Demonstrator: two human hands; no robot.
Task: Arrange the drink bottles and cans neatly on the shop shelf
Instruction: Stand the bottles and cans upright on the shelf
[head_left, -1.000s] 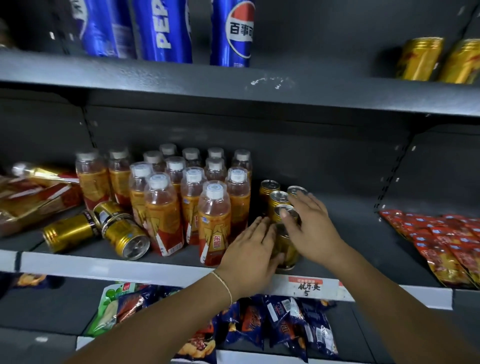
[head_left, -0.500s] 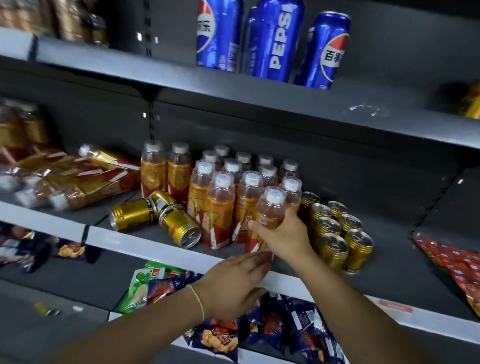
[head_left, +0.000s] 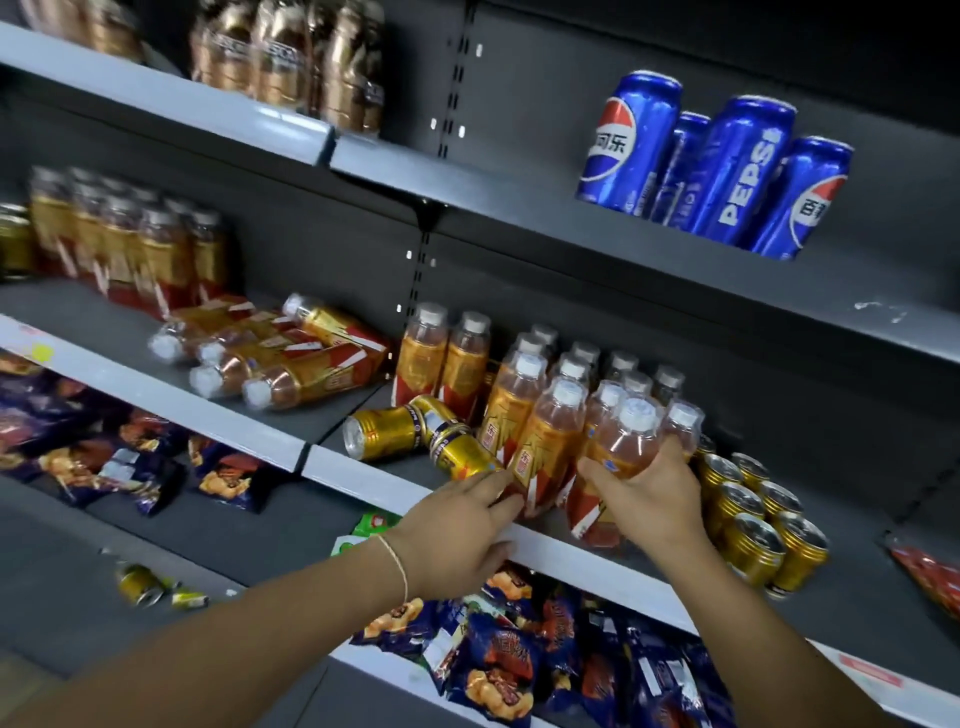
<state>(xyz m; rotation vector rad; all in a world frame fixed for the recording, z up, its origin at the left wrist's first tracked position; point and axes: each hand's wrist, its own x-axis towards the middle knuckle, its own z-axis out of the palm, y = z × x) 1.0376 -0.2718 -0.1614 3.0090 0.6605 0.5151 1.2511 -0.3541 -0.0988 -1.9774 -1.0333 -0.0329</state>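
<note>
Dark shop shelf (head_left: 582, 564), front row at white edge: right hand (head_left: 649, 501) wrapped round orange bottle (head_left: 626, 449), left hand (head_left: 457, 535) straight-fingered against neighbouring bottle (head_left: 545, 441); PEPSI cans (head_left: 727, 166) above, bare shelf beyond upright gold cans (head_left: 753, 525).

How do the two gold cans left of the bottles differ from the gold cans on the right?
The left cans lie on their sides; the right cans stand upright. The left cans point at different angles; the right cans sit in neat rows. Both are gold and share a shelf with the bottles.
</note>
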